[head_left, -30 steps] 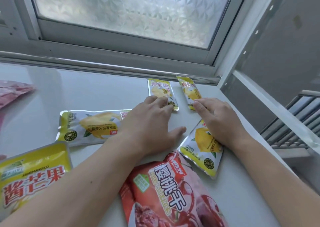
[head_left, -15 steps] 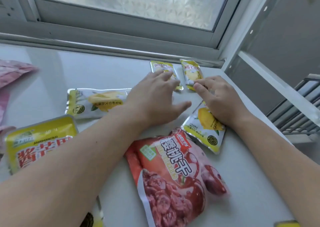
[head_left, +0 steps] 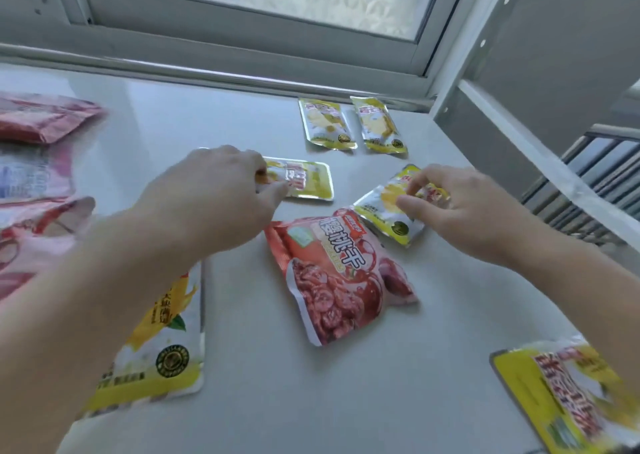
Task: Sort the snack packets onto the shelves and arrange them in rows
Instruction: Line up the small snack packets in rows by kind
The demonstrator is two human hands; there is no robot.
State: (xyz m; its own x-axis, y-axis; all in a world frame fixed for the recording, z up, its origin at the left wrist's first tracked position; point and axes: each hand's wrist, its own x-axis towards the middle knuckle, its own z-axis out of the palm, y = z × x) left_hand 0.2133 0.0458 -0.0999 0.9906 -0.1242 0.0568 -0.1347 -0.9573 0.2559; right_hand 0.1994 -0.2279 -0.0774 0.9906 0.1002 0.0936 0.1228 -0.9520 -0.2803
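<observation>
Two small yellow mango packets (head_left: 327, 126) (head_left: 380, 126) lie side by side at the back of the white shelf (head_left: 311, 384), near the window. My left hand (head_left: 211, 194) pinches the left end of a third yellow packet (head_left: 308, 183), which lies sideways in the middle. My right hand (head_left: 464, 207) grips the upper end of a fourth yellow packet (head_left: 381, 213), tilted on the shelf to the right. A red cherry packet (head_left: 339, 277) lies just in front of both, its top corner touching the fourth packet.
A large yellow packet (head_left: 162, 342) lies under my left forearm, another (head_left: 568, 398) at the front right. Pink and red packets (head_left: 41, 121) crowd the left side. The window frame (head_left: 242, 48) bounds the back; a grey post (head_left: 464, 72) and the shelf edge bound the right.
Both hands have drawn back from the two rear packets. My left hand has taken hold of the sideways yellow packet, my right the tilted one. The view has tipped downward.
</observation>
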